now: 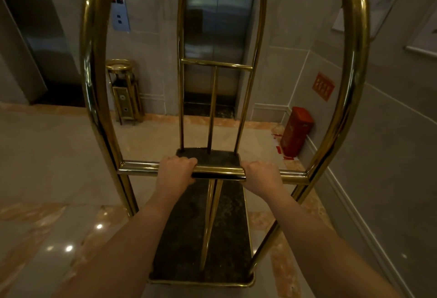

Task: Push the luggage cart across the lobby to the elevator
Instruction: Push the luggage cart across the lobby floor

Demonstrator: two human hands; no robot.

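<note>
**Two hands on the cart bar, elevator dead ahead**

Far left, I see a steel door (pixel 35 37) set in a dark recess, then a call panel (pixel 121 14) on the wall with red lit digits at its top. Below the panel a brass ash stand (pixel 124 89) sits on the floor (pixel 47 156) against the wall.

My left hand (pixel 176 172) grips the luggage cart's (pixel 212 238) horizontal brass bar (pixel 139 167), fingers (pixel 186 161) curled over the top and pressed together around the tube. Between my hands the dark carpeted deck of the cart runs away from me, bare, with the far brass frame rising at its end. Straight beyond that frame stands the elevator (pixel 217 26), its steel doors closed; the cart's front end is near the threshold, pointed squarely at it.

My right hand (pixel 261 176) holds the same bar just right of centre, fingers wrapped over it in a closed grip.

Further right, a red bin (pixel 296 131) stands in the corner against the wall, with red tape marks on the floor beside it and a red sign (pixel 323 86) on the tiles above.
</note>
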